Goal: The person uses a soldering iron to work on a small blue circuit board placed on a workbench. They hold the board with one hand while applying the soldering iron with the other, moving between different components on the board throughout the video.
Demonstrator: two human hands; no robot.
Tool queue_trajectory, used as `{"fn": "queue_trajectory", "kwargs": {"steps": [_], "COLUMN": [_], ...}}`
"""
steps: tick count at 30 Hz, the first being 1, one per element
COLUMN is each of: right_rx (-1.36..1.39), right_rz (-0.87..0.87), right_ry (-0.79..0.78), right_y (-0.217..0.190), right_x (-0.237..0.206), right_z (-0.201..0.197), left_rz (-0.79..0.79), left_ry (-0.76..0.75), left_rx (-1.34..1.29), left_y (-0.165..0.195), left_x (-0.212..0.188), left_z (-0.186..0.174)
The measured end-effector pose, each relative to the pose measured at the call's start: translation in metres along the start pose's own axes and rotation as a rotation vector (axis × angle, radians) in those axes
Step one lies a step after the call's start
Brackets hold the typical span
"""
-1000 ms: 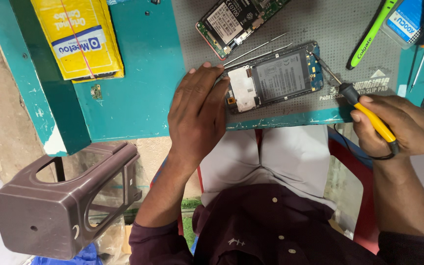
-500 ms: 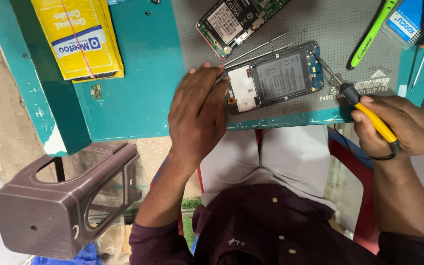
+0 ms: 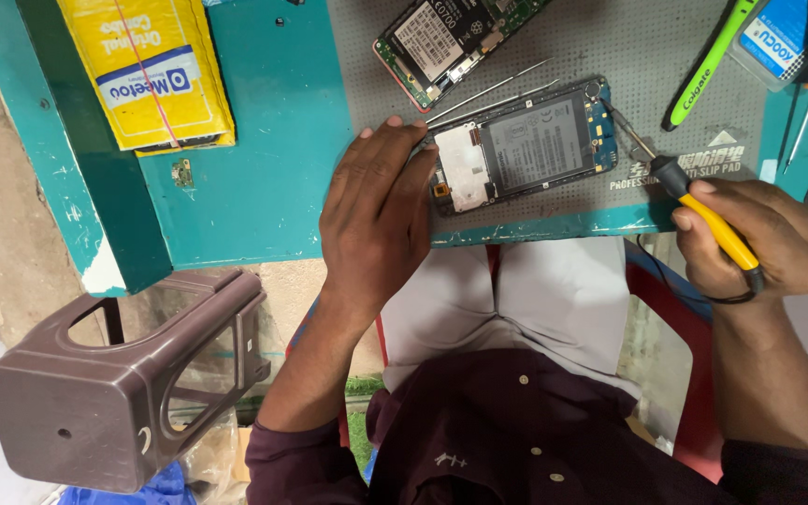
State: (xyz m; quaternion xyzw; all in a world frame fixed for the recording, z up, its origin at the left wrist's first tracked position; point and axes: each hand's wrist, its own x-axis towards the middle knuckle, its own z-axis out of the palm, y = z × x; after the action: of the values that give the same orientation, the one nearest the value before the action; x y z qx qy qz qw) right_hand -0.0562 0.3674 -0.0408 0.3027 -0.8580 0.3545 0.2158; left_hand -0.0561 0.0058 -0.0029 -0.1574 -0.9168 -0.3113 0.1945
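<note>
An opened phone [image 3: 527, 145] with its back off lies on a grey mat [image 3: 610, 56], showing its battery and circuit board. My left hand [image 3: 376, 210] lies flat over the phone's left end, fingers pressing it down. My right hand [image 3: 759, 238] grips a yellow-handled screwdriver [image 3: 694, 201]. The thin tip of the tool rests at the phone's upper right corner.
A second opened phone [image 3: 451, 37] and thin metal tweezers [image 3: 497, 92] lie behind the first. A yellow packet [image 3: 147, 70] sits on the teal table [image 3: 264, 168]. A green stick [image 3: 703, 65] and other tools lie far right. A brown plastic stool [image 3: 114, 383] stands lower left.
</note>
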Motion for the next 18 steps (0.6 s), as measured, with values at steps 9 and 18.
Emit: {"fn": "queue_trajectory", "kwargs": {"steps": [9, 18], "right_rx": [0.011, 0.006], "right_rz": [0.026, 0.025], "right_ry": [0.013, 0.001], "right_y": [0.007, 0.027], "right_x": [0.014, 0.032], "right_z": [0.004, 0.007], "left_rz": [0.003, 0.006], "left_ry": [0.007, 0.007], "left_rx": [0.001, 0.002], "left_y": [-0.006, -0.016], "left_x": [0.013, 0.037], "left_z": [0.003, 0.012]}}
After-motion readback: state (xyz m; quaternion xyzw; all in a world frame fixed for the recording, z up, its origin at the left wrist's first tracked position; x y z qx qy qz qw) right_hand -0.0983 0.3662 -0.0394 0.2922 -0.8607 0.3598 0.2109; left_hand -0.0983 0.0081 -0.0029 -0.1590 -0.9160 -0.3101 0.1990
